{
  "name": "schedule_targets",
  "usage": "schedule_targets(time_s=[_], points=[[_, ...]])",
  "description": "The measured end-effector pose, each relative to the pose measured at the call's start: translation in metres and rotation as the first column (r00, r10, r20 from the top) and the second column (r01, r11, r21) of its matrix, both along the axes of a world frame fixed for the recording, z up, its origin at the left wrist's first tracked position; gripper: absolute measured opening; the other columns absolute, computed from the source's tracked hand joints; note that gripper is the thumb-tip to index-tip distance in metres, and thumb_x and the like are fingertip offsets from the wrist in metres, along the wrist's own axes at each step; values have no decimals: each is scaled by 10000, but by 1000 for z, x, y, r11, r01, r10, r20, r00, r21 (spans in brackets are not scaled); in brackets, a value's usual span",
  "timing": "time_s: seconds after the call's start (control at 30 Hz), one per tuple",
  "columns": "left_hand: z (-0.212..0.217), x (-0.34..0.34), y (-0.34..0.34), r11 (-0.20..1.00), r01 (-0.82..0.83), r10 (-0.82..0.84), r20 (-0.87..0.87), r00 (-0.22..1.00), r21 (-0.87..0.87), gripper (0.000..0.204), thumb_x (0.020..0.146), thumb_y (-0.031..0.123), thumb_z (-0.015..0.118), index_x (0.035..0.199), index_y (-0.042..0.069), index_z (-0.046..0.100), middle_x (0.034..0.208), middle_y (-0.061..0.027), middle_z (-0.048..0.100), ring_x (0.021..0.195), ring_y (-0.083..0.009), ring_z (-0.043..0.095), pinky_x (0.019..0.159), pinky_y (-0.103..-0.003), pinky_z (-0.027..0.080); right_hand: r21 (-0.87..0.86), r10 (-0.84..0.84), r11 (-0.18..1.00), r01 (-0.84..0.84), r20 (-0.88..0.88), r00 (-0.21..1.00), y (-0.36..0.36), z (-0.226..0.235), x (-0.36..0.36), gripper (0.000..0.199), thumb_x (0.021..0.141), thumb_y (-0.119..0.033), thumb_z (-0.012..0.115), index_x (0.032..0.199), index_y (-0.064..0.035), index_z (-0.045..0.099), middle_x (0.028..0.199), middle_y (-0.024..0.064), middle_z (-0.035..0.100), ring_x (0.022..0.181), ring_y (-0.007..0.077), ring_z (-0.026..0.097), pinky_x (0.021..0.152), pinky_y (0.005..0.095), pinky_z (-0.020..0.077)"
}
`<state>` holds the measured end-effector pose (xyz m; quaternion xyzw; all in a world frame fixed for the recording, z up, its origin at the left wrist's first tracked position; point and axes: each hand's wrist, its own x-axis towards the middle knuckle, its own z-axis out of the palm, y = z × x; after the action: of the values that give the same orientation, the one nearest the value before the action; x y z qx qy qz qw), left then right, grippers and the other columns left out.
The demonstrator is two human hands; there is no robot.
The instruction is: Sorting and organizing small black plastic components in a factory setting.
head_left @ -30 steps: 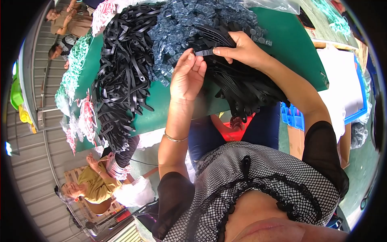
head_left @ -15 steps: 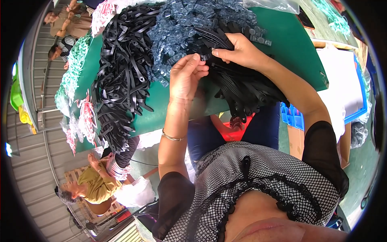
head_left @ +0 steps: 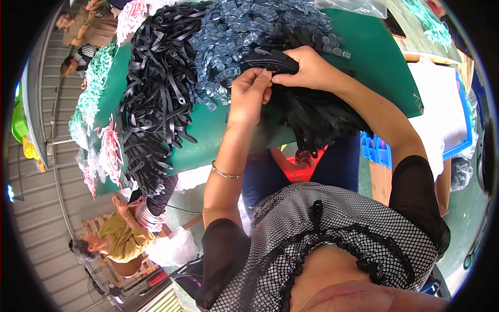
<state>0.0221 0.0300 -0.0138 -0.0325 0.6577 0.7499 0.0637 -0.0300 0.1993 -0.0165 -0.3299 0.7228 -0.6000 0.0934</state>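
My left hand (head_left: 249,96) and my right hand (head_left: 306,70) meet over a green table (head_left: 218,135). Both pinch the same black plastic strap (head_left: 270,61) at their fingertips. Just beyond them lies a heap of small clear bluish plastic pieces (head_left: 244,36). A bundle of finished black straps (head_left: 317,117) hangs under my right wrist and over the table's near edge. A large loose pile of black straps (head_left: 156,99) lies to the left of my left hand.
White, green and pink strap bundles (head_left: 101,130) line the table's left edge. A person in a yellow top (head_left: 112,236) sits low on the left; other people (head_left: 78,31) sit at the upper left. A blue crate (head_left: 377,151) and white sheet (head_left: 439,112) are right.
My left hand has moved up from the table toward my right hand and now pinches the black strap there. The right hand has shifted slightly upward.
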Motion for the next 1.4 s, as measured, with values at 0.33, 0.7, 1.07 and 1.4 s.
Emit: schedule_targets(time_s=[0.33, 0.7, 1.07, 1.4], points=[[-1, 2, -5, 972, -92, 96, -6, 995, 218, 154, 875, 138, 538, 772, 24, 534, 658, -9, 493, 495, -70, 391, 451, -213, 301, -13, -6, 1000, 6, 50, 999, 0, -7, -5, 236, 705, -173, 693, 795, 30, 613, 653, 50, 608, 606, 76, 526, 586, 242, 435], [-6, 1, -5, 962, -122, 131, -19, 991, 245, 137, 880, 137, 529, 801, 26, 539, 693, -18, 507, 528, -80, 395, 474, -219, 316, -40, 28, 999, -25, 76, 997, 2, -3, -5, 211, 722, -159, 677, 775, 33, 607, 657, 18, 595, 619, 57, 514, 586, 229, 427], [-4, -11, -16, 987, -159, 161, -55, 985, 36, 177, 874, 169, 547, 779, 20, 536, 609, -1, 497, 452, -69, 428, 405, -204, 325, -136, 85, 990, -45, 301, 950, 3, -5, -7, 200, 848, -200, 581, 933, -19, 592, 738, 14, 568, 632, 72, 521, 556, 215, 428], [-3, -24, -49, 910, -208, 155, -170, 973, -358, 159, 840, 160, 585, 851, 2, 580, 682, -9, 551, 511, -62, 492, 440, -191, 376, -255, -61, 964, 81, 83, 995, -1, -12, -8, 217, 849, -168, 592, 987, -1, 580, 812, -32, 564, 768, 33, 481, 669, 204, 411]])
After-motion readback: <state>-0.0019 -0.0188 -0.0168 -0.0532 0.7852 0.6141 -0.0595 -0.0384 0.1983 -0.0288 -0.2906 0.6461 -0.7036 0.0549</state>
